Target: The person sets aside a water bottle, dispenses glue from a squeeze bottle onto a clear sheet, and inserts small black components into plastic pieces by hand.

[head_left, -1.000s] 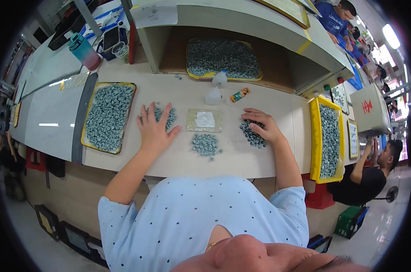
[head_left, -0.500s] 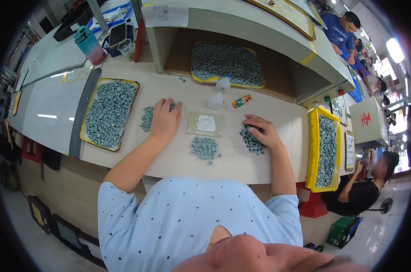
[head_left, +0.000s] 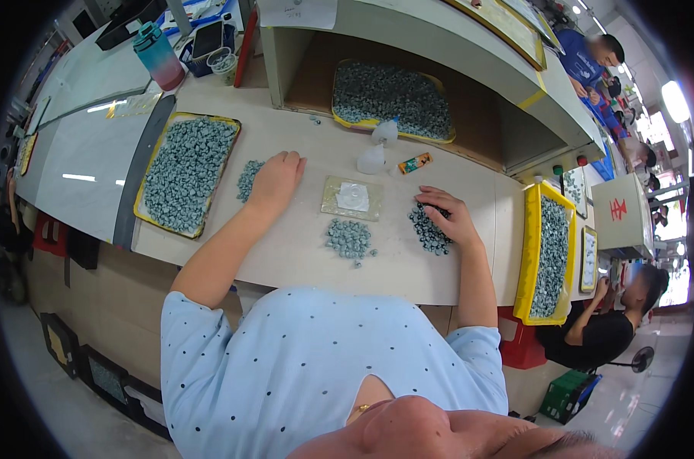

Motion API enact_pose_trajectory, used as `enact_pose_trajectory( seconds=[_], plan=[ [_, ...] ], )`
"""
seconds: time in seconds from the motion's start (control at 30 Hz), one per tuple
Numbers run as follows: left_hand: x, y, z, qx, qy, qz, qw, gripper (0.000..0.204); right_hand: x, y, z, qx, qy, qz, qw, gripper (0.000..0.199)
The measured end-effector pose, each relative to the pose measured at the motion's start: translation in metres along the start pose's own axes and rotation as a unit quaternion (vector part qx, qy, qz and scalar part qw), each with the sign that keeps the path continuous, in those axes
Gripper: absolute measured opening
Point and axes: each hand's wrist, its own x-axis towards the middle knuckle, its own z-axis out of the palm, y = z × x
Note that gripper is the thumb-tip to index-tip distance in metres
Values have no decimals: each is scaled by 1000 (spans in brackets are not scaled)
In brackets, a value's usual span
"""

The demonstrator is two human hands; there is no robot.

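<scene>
My left hand [head_left: 276,182] rests on the table at the right side of a small pile of grey-green pieces [head_left: 249,179]. Its fingers are bent down and drawn together, and anything under them is hidden. Over a pile of darker, shiny pieces [head_left: 429,232] lies my right hand [head_left: 452,216], its fingers spread loosely and touching the pile's top. Between the hands is a flat clear packet with a white label [head_left: 353,196]. Nearer to me sits another pile of grey-green pieces [head_left: 348,239], a few lying loose at its edge.
A yellow-rimmed tray [head_left: 138,200] full of pieces stands at the left, a yellow bin [head_left: 525,298] at the right. Another full tray [head_left: 347,118] sits inside the shelf. White lumps [head_left: 370,160] and a small orange-green packet [head_left: 416,163] lie before it. Co-workers sit at the right.
My left hand has shifted off the small pile's right part and its fingers have drawn together. The right hand stays at the dark pile, slightly moved. The whole view has tilted a little.
</scene>
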Motion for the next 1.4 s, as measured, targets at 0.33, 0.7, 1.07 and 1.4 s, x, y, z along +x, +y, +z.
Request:
enact_pose_trajectory(
  seconds=[0.33,0.7,1.07,1.4],
  plan=[
    [14,-35,-17,-324,79,-205,920,29,2,4,4,-15,11,-9,1000,21],
    [33,-43,-33,-888,69,-421,172,20,8,6,5,-24,20,-10,999,20],
    [43,-4,10,-883,-44,-424,199,9,9,4,-9,-92,19,-23,995,19],
    [37,10,21,-828,-63,-415,373,19,36,-10,-4,-291,2,-18,956,16]
  ],
)
